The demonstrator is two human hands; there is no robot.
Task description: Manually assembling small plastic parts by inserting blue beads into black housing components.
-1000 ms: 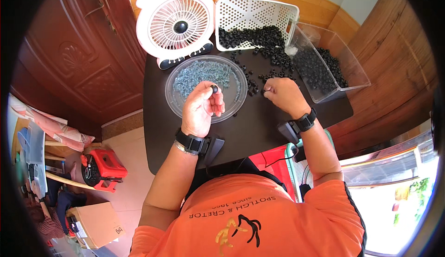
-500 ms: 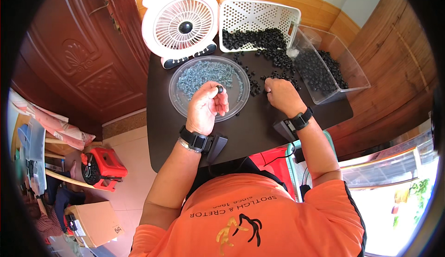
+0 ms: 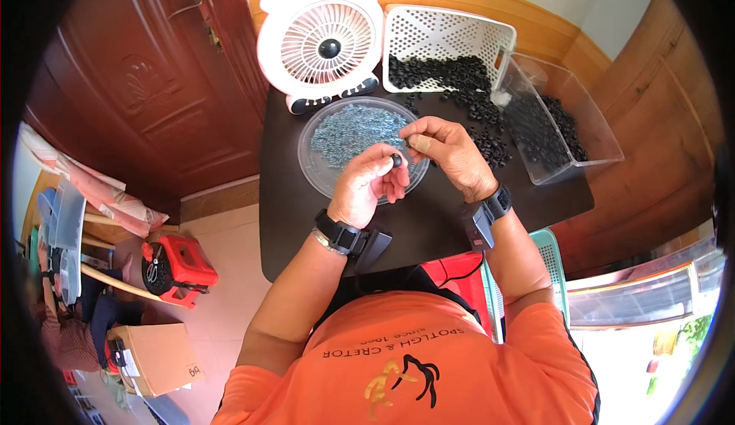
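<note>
My left hand (image 3: 366, 186) pinches a small round black part (image 3: 396, 160) between thumb and forefinger, its other fingers curled beneath. Close by on the right, my right hand (image 3: 453, 158) has thumb and forefinger pressed together on a small dark piece, mostly hidden by the fingertips. Both hands hover over the near right side of a round clear plastic tray (image 3: 304, 166) that holds many tiny bluish, shiny pieces (image 3: 348, 132). Loose black parts (image 3: 490, 145) lie on the dark table (image 3: 306, 230) beyond my right hand.
A white animal-shaped fan (image 3: 325, 46) stands behind the tray. Beside it a tipped white basket (image 3: 452, 31) spills black parts, and a clear bin (image 3: 593, 130) holds more. At the left are a red case (image 3: 187, 268), a cardboard box (image 3: 161, 356) and another person.
My right hand has moved left from the pile of black parts to beside my left hand, a small dark piece in its fingertips. My left hand still holds its black part. The view has shifted slightly.
</note>
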